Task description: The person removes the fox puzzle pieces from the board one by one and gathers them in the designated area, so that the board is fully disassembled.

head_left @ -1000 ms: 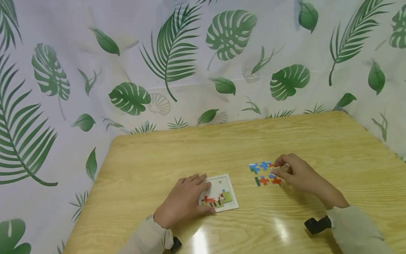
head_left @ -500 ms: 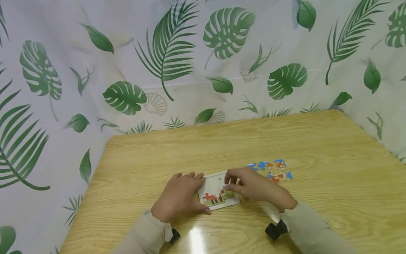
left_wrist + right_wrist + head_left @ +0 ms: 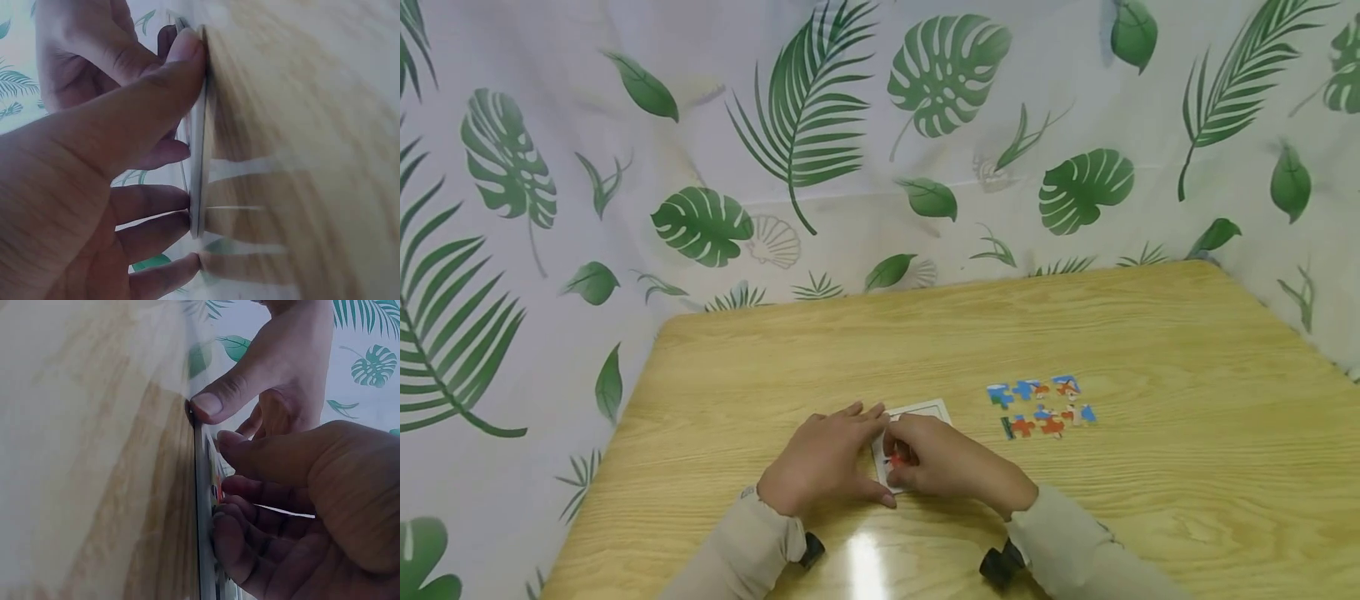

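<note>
A white jigsaw tray (image 3: 934, 408) lies on the wooden table, largely hidden under both hands. My left hand (image 3: 823, 458) rests at the tray's left side, its fingers and thumb spread along the edge. In the left wrist view the thumb lies over the tray edge (image 3: 197, 156). My right hand (image 3: 951, 462) reaches over the tray with curled fingers, thumb and forefinger about a red puzzle piece (image 3: 895, 459). From the right wrist view, its fingertips touch the tray's surface; a coloured strip shows between them. How the pieces underneath fit is hidden.
Several loose blue, red and orange puzzle pieces (image 3: 1051, 425) lie in two rows right of the tray. The wooden table (image 3: 790, 358) meets a leaf-printed cloth (image 3: 850, 217) at its back edge. Black camera mounts (image 3: 1000, 568) hang below the wrists.
My right hand has moved left from the loose pieces to the tray, then across to its left part. The left hand has stayed at the tray's left side.
</note>
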`<state>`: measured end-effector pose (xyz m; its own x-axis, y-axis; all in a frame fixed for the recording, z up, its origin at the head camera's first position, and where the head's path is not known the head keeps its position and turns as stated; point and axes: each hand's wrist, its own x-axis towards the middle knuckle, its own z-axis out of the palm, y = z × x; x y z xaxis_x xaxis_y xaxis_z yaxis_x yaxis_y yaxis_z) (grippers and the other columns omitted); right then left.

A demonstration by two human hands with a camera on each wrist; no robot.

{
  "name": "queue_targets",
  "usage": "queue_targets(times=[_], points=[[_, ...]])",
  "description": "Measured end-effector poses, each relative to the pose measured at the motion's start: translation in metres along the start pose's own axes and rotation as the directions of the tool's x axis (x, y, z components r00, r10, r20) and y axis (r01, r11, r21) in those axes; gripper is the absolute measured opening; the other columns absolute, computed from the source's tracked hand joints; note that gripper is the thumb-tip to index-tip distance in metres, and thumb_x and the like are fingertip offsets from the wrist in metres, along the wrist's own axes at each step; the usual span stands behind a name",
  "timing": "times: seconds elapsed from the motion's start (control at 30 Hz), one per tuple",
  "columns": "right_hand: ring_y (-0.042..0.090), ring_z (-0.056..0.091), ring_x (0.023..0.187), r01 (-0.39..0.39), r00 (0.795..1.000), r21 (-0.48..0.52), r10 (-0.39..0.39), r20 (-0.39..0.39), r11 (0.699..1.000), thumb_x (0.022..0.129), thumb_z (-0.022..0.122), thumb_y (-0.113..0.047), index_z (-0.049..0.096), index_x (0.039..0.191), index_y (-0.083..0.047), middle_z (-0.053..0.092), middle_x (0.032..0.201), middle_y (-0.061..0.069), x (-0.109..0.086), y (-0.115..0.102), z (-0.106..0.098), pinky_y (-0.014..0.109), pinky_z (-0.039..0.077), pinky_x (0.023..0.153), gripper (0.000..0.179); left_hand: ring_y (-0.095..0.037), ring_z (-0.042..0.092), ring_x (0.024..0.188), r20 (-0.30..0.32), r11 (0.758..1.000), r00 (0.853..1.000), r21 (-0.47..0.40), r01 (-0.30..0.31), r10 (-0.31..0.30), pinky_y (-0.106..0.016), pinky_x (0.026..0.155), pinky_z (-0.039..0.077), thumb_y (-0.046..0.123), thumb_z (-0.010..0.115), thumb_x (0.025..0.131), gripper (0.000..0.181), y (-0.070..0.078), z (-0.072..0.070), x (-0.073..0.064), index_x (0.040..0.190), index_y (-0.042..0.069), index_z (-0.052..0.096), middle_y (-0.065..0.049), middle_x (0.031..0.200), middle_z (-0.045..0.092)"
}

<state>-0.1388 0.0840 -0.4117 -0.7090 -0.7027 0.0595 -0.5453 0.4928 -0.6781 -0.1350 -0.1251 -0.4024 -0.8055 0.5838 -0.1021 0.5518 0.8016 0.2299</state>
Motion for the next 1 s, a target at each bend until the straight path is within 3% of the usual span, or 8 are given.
queue_targets(times=[0.3,0.7,1.0], points=[[0.007,0.049,0.071,-0.026,0.999,-0.036,0.024,-0.044,0.999,0.094,0.073,-0.001,0.064,0.094,-0.003,0.055,0.079,-0.004,0.0012,-0.0027,0.0017,0.027,0.045,0.066,0.009,-0.033,0.037,0.149,0.014,1.000,1.000,-0.023,0.005,-0.005,-0.063,0.108,0.041,0.063,0.084,0.075,0.102,0.0003,-0.0026,0.0005,0.155,0.011,0.049,-0.005,0.162,0.041],[0.013,0.048,0.077,-0.077,0.993,-0.020,0.075,-0.087,0.997,0.093,0.077,-0.007,0.057,0.093,-0.007,0.053,0.085,0.001,0.0009,-0.0037,0.0055,0.027,0.044,0.068,0.020,-0.033,0.036,0.150,0.012,1.000,1.000,-0.024,0.007,-0.007,-0.064,0.109,0.039,0.065,0.082,0.075,0.104,-0.0005,0.0014,-0.0002,0.157,0.013,0.046,-0.005,0.163,0.039],[0.012,0.050,0.071,-0.123,0.991,0.088,0.127,-0.050,0.989,0.096,0.072,-0.002,0.052,0.095,-0.008,0.054,0.080,-0.001,0.0002,-0.0058,0.0021,0.026,0.042,0.063,0.021,-0.031,0.035,0.151,0.022,1.000,1.000,-0.006,0.006,-0.006,-0.064,0.110,0.038,0.066,0.081,0.076,0.104,-0.0009,0.0033,-0.0013,0.158,0.015,0.044,-0.004,0.163,0.038]])
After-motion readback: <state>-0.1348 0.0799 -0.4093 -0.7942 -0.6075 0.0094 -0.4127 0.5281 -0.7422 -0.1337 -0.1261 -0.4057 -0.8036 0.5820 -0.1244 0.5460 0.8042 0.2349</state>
